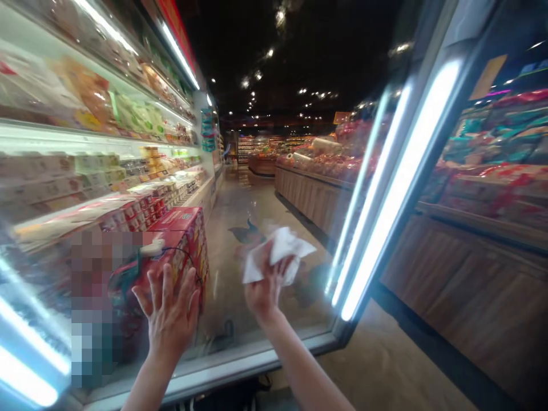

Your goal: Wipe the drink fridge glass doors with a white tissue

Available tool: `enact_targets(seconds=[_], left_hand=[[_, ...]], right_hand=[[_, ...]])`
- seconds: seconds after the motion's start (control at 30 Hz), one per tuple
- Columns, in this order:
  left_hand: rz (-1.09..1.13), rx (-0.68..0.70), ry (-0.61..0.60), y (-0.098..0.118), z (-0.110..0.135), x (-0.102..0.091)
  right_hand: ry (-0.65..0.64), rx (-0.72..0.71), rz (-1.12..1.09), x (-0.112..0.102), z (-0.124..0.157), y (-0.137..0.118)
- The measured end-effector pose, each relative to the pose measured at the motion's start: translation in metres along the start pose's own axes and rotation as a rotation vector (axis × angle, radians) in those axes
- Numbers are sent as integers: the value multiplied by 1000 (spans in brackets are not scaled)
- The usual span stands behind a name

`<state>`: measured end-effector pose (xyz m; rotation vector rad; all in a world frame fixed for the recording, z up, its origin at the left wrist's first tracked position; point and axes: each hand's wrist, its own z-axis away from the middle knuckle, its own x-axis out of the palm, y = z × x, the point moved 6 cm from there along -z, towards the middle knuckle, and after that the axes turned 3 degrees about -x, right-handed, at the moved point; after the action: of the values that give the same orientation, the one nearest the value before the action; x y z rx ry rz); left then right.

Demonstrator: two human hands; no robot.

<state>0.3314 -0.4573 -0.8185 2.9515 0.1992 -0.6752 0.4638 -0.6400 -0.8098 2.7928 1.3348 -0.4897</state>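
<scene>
A glass cooler door stands swung open in front of me, with store shelves and the aisle showing in it. My left hand lies flat against the glass, fingers spread. My right hand presses a crumpled white cloth on the same pane, a little higher and to the right. The cloth bunches out above my fingers. The door's lit frame runs diagonally at the right of my right hand.
Chilled shelves with packaged goods line the left. A red carton shows at the pane by my left hand. Wooden display counters with goods stand on the right. A shiny floor aisle leads away ahead.
</scene>
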Motion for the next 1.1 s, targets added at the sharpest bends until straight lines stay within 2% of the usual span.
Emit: enact_targets(seconds=[0.07,0.1,0.13,0.17,0.27,0.33,0.37,0.43,0.53,0.57,0.6,0.63,0.73,0.8,0.83,0.9,1.0,1.03,1.07,1.1], left_hand=[[26,13,1,10,-11,-1],[37,22,1,15,-17,-3],[42,27,4,19,-23,-4],[40,29,11,22,-29,-6],[9,43,40,30,-44,-12],[1,63,48,34,-51,-12],[0,66,50,35,-53,-11],[-1,66,56,38,-55,-9],[5,70,75,42,-58,-6],[5,72,78,43,-59,-5],[5,72,80,44,-59,-5],[6,71,80,44,-60,-5],[20,57,74,44,-60,-6],[34,48,68,43,-60,-6],[34,43,65,43,-60,-6],[21,39,69,43,-59,-5],[-2,44,83,43,-59,-3],[-1,45,83,43,-58,-3],[5,45,80,43,-58,-2],[9,43,77,43,-58,-1]], right_hand=[[-53,-197,-57,12,0,-35],[-74,-267,-74,14,-2,-40],[-72,-282,-73,10,-6,-33],[-34,-222,-53,2,-13,-14],[171,94,25,-38,-33,69],[261,195,41,-54,-38,95],[280,207,44,-54,-38,94],[227,129,30,-42,-36,64],[6,-177,-27,-11,-28,5],[-48,-251,-37,-6,-26,-2],[-61,-274,-33,-7,-26,3],[-31,-226,-14,-14,-29,19],[188,108,52,-49,-41,95],[291,238,59,-62,-44,121],[310,258,54,-63,-44,119],[253,188,35,-51,-42,90],[46,-120,-14,-20,-31,22],[-8,-216,-24,-14,-26,9],[-32,-263,-23,-12,-23,5],[-16,-241,-10,-15,-23,12]])
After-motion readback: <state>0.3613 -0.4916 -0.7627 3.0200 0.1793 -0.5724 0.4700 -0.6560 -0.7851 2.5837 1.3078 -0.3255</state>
